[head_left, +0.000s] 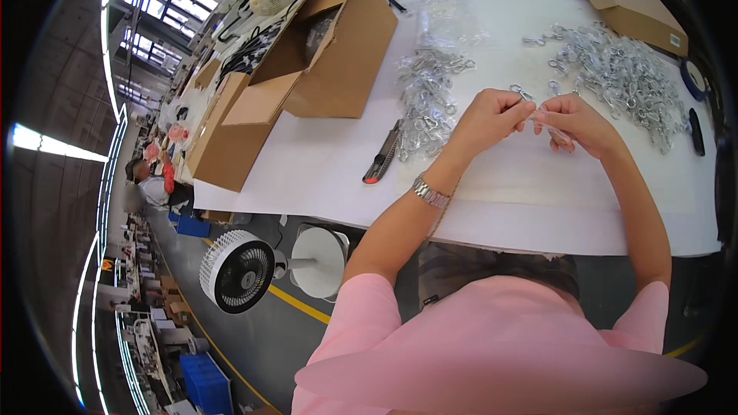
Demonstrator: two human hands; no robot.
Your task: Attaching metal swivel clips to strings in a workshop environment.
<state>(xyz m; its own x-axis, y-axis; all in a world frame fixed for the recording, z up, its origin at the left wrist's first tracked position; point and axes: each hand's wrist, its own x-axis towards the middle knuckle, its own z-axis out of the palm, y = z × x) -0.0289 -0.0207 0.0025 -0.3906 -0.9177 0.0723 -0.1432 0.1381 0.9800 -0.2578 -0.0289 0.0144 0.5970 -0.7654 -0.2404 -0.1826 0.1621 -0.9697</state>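
Observation:
My left hand [492, 119] and my right hand [576, 121] meet over the white table [330, 161], fingertips together. Between them they pinch a small metal clasp [524, 94] and what looks like a small clear plastic bag [555, 129]. A pile of silvery metal clasps [427, 96] lies just left of my left hand. A larger heap of the same clasps [626, 77] spreads to the right, beyond my right hand. A metal watch sits on my left wrist [430, 194].
An open cardboard box [338, 46] lies on its side at the table's left, with flattened cardboard [231, 131] beside it. A utility knife [382, 157] lies near the clasps. Another brown box [630, 8] sits far right. A white floor fan [238, 270] stands below the table. A seated person [154, 180] is far left.

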